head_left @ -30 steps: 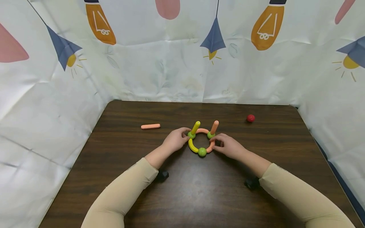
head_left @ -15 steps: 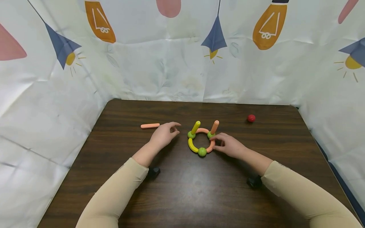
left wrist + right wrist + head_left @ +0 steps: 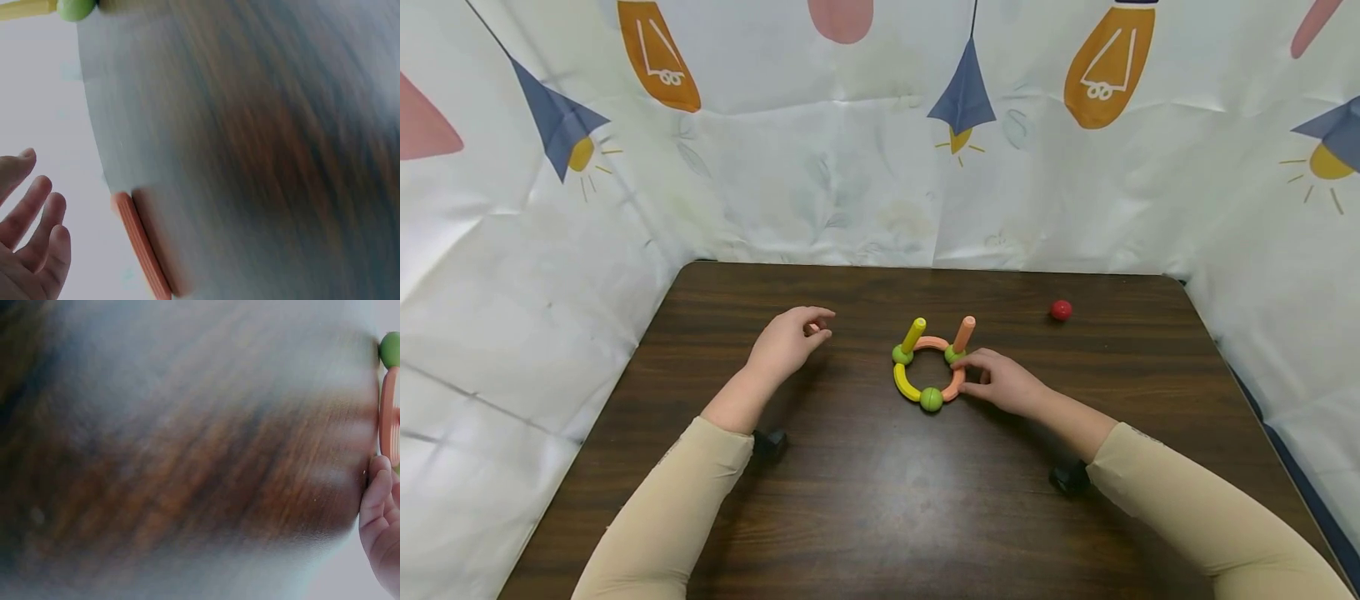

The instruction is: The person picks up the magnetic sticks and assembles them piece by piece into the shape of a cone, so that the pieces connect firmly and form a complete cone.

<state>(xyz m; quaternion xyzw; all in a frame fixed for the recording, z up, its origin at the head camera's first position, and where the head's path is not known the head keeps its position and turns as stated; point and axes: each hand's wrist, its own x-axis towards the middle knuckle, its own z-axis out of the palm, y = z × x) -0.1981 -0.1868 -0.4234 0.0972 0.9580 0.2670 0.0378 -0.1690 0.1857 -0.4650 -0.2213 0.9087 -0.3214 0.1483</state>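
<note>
A toy ring of curved rods and green balls lies flat on the table, with a yellow curved rod (image 3: 904, 385), orange curved rods (image 3: 932, 342) and a near green ball (image 3: 931, 400). From its two far balls rise a yellow straight rod (image 3: 913, 335) and an orange straight rod (image 3: 964, 335). My right hand (image 3: 1007, 384) holds the ring's right side between thumb and fingers. Left of the ring, my left hand (image 3: 787, 343) hovers with loosely bent fingers. Near it lies a loose orange rod (image 3: 142, 247), apart from the fingers in the left wrist view and mostly hidden in the head view.
A small red ball (image 3: 1061, 311) sits at the far right of the dark wooden table (image 3: 880, 500). Behind the far edge hangs a white printed cloth (image 3: 880, 192), which also runs along both sides.
My left hand has left the ring's left side and moved left, over the loose orange rod. My right hand has stayed at the ring, which has hardly shifted.
</note>
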